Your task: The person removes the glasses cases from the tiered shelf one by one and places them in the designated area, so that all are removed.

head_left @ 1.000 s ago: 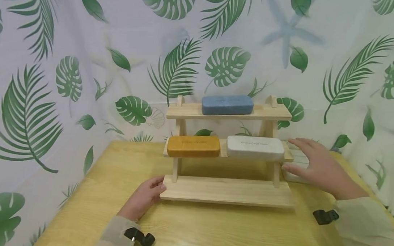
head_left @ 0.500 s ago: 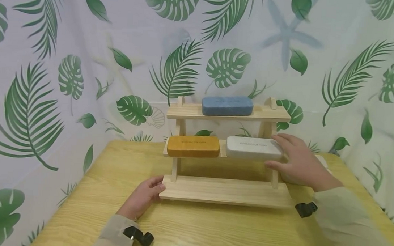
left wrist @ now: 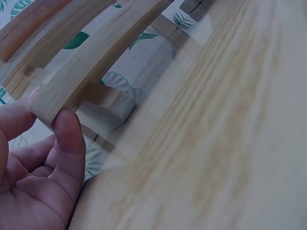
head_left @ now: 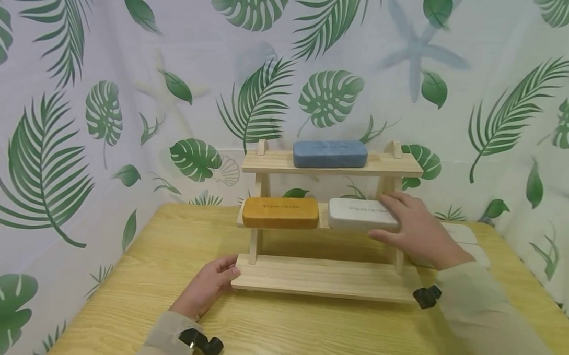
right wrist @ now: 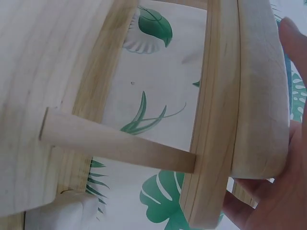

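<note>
A three-tier wooden display stand (head_left: pixel 325 275) stands on the table. My left hand (head_left: pixel 206 282) holds the left end of its bottom shelf; in the left wrist view, the thumb and fingers (left wrist: pixel 69 129) pinch the board's end. On the middle shelf, a white glasses case (head_left: pixel 358 214) lies to the right of a mustard-yellow glasses case (head_left: pixel 280 213). My right hand (head_left: pixel 416 229) grips the white case's right end, thumb in front and fingers over the back, hiding that end. A blue glasses case (head_left: pixel 330 154) lies on the top shelf.
Behind my right forearm, more white cases (head_left: pixel 478 253) lie on the table (head_left: pixel 135 277), partly hidden by the hand and stand. A leaf-print cloth (head_left: pixel 176 53) hangs close behind the stand and along both sides.
My right hand has moved left from beside the stand onto the white case's right end. My left hand stays on the bottom shelf, and the cases keep their places.
</note>
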